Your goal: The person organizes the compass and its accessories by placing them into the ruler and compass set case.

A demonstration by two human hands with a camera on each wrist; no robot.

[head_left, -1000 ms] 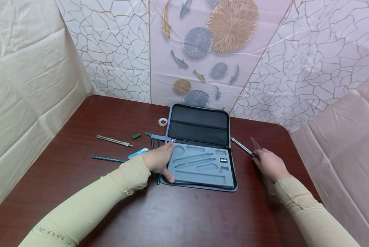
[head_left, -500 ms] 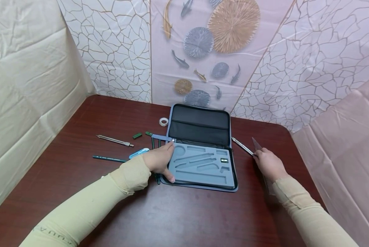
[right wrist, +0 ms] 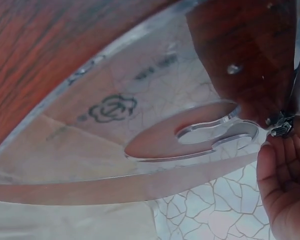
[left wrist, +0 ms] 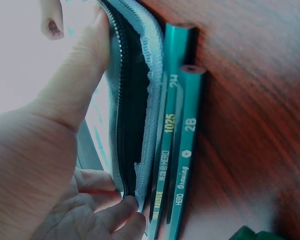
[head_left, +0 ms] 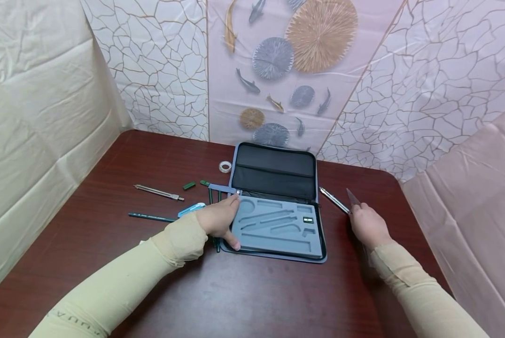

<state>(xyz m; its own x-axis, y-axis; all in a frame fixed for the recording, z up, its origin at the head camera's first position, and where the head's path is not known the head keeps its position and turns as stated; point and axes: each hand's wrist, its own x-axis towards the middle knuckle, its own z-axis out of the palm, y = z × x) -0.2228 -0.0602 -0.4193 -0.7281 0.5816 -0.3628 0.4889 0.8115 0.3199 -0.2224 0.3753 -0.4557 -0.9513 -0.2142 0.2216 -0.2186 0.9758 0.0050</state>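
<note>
A zip case [head_left: 273, 256] lies unfolded mid-table, its grey foam tray [head_left: 273, 237] cut with shaped slots. My left hand [head_left: 218, 218] spreads along the case's left edge, thumb on the lower corner and fingertips by the fold. On the right, my right hand [head_left: 369, 227] pinches the near end of a slim silver compass [head_left: 334, 200]. The right wrist view shows its small metal end [right wrist: 280, 125] between the fingertips. A clear plastic curve template [right wrist: 110, 150] with a rose mark fills much of that view; in the head view its tip [head_left: 352, 196] shows behind the hand.
Green pencils [left wrist: 190, 135] lie beside the case's left edge. Farther left are another silver compass [head_left: 159, 192], a green pencil [head_left: 151, 217], a blue cutter [head_left: 190, 210] and a green block [head_left: 189, 186]. A tape roll [head_left: 224, 166] sits behind; a small sharpener [head_left: 307, 219] fills one slot.
My right hand has shifted slightly forward, and its fingers now cover the dark near end of the compass. The left hand stays at the case edge.
</note>
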